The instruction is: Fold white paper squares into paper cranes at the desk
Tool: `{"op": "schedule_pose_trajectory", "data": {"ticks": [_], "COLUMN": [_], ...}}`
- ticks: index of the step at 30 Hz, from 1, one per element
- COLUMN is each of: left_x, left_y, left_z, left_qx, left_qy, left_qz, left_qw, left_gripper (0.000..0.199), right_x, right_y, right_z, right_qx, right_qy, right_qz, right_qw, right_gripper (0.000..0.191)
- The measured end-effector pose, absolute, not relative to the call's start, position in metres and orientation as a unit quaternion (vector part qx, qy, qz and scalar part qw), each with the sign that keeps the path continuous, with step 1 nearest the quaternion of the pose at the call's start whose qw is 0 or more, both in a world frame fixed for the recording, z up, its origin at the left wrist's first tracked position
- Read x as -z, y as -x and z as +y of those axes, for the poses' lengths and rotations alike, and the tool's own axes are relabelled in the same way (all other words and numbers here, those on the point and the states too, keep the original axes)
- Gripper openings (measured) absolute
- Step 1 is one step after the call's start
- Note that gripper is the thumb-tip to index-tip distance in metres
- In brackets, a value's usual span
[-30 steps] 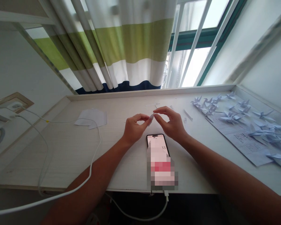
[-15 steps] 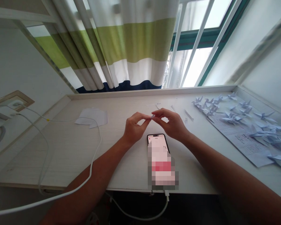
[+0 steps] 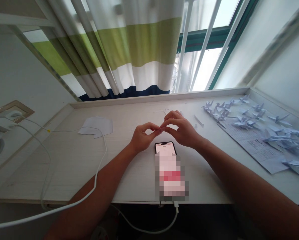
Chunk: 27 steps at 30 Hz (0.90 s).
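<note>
My left hand (image 3: 144,136) and my right hand (image 3: 180,129) meet at the fingertips above the middle of the white desk (image 3: 129,173). Both are closed in a pinch at the same spot. Whatever lies between the fingertips is too small and covered to make out now. Just below the hands a phone (image 3: 168,163) lies face up with its screen lit, a white cable plugged into its near end. Thin paper strips (image 3: 198,120) lie beyond and to the right of my right hand.
Several folded white paper cranes (image 3: 245,122) stand on and around a printed sheet (image 3: 254,143) at the right. White paper sheets (image 3: 97,126) lie at the left. A white cable (image 3: 96,176) crosses over my left forearm. A curtain (image 3: 144,43) hangs behind the desk.
The small white paper seen between my fingertips before is now hidden by them. The fingers of my right hand have shifted slightly, closer onto the left fingertips. The view has moved a little.
</note>
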<state>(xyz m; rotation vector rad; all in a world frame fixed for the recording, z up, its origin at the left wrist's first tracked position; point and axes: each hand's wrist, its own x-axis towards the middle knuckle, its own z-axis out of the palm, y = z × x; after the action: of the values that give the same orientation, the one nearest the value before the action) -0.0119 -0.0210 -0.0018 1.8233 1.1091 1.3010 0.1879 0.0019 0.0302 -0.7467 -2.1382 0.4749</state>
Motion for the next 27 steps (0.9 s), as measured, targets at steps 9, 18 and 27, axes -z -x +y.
{"op": "schedule_pose_trajectory", "data": {"ticks": [9,18,27], "left_x": [0.002,0.004,0.003], "left_y": [0.003,0.005,0.018], "left_z": [-0.017,-0.011,-0.007], "left_qx": [-0.584,-0.592,-0.568], "left_qy": [-0.565,-0.473,-0.509], "left_qz": [0.397,0.405,0.337], "left_qw": [0.427,0.512,0.552], "left_gripper": [0.020,0.023,0.026], "right_x": [-0.020,-0.009,-0.015], "right_y": [-0.183,-0.167,-0.174], "right_z": [0.006,0.003,0.000], "right_qx": [-0.374,-0.509,-0.652], "right_qy": [0.324,0.314,0.254], "right_qz": [-0.726,-0.677,-0.607], "right_qw": [0.478,0.429,0.377], "right_gripper": [0.026,0.035,0.024]}}
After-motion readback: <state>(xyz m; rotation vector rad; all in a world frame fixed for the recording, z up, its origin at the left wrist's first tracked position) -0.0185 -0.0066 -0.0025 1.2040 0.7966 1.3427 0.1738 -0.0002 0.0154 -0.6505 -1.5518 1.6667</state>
